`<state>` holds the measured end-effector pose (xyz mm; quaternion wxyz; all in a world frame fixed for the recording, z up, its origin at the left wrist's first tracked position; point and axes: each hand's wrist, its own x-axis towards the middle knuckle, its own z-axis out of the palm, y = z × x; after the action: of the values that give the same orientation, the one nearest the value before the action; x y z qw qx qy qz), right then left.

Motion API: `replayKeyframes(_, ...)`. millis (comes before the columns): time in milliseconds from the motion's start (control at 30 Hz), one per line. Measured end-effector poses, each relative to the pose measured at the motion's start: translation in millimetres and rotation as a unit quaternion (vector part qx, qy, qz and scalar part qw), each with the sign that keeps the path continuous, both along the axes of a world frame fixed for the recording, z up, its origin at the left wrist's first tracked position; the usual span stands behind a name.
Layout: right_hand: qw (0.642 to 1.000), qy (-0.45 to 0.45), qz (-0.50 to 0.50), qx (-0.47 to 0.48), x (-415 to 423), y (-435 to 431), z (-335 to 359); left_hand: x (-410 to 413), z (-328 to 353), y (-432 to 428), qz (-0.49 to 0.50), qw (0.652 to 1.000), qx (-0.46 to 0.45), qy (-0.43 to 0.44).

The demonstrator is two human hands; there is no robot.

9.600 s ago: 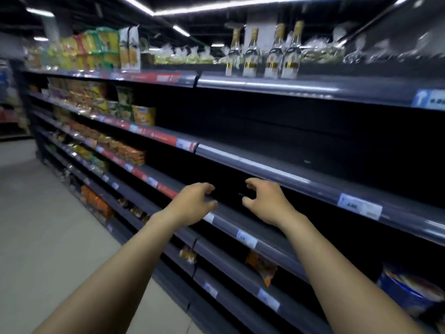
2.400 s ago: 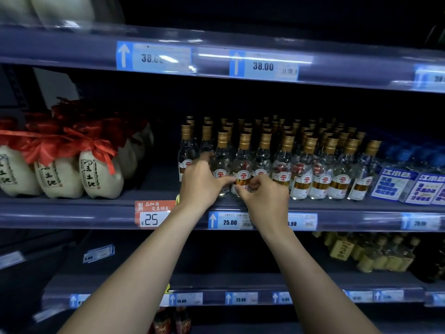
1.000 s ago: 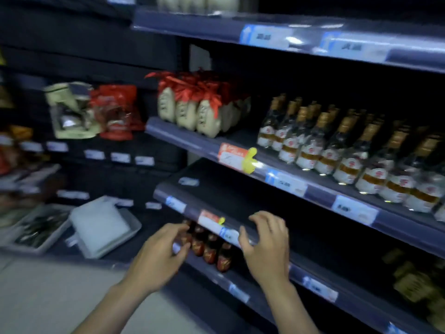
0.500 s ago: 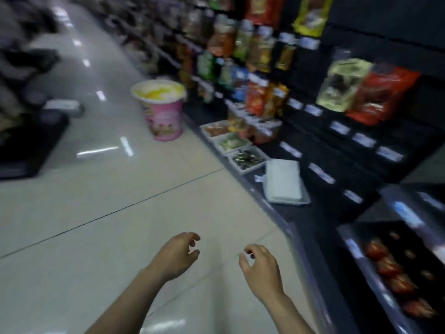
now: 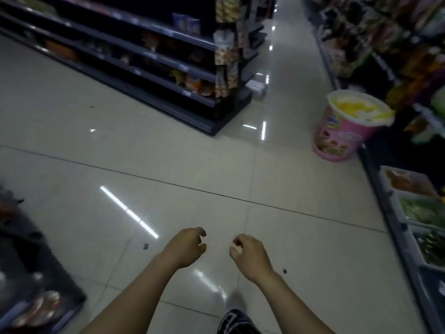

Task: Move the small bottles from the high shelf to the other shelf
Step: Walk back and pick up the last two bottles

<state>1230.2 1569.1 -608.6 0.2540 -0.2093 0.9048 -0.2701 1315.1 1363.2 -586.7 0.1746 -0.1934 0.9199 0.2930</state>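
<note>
No small bottles are in view. My left hand and my right hand hang side by side over the pale tiled floor, low in the middle of the picture. Both have loosely curled fingers that stay apart, and neither holds anything. A dark shelving unit with blurred packaged goods stands ahead on the left. Another run of shelves lines the right side.
A large pink tub with a yellow top stands on the floor at the right. Trays of goods sit low along the right shelves. A dark rack is at the lower left. An aisle runs away between the shelf units.
The view has swung left, away from the bottle shelf and out to the open floor and the far aisle. Both hands have stayed empty and low in front of me.
</note>
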Motion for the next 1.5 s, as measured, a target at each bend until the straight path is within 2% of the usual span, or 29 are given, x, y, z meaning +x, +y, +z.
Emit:
replayKeyframes(233,0.986,-0.067,0.134,0.066,-112.8,-185.4,-29.6,-67.8,-44.3,-149.1,0.075,0.994,0.016,-0.077)
replayKeyframes(400,0.972,-0.083,0.202,0.091,-206.2,-320.1,-32.2,-135.1,-42.8,-271.5,0.127,0.985,0.011,-0.114)
replayKeyframes(767,0.939,-0.052,0.31,0.139,-353.7,-611.0,-22.9,-255.4,-39.1,-527.9,0.221,0.971,0.024,-0.093)
replayKeyframes(1100,0.934,-0.042,0.307,0.178,-475.0,-887.2,-8.7,-374.6,-27.8,-811.2,0.21,0.975,0.02,-0.066)
replayKeyframes(1500,0.944,-0.051,0.29,0.147,-620.2,-1148.1,-13.5,-528.1,-17.0,-1077.7,0.209,0.976,0.011,-0.064)
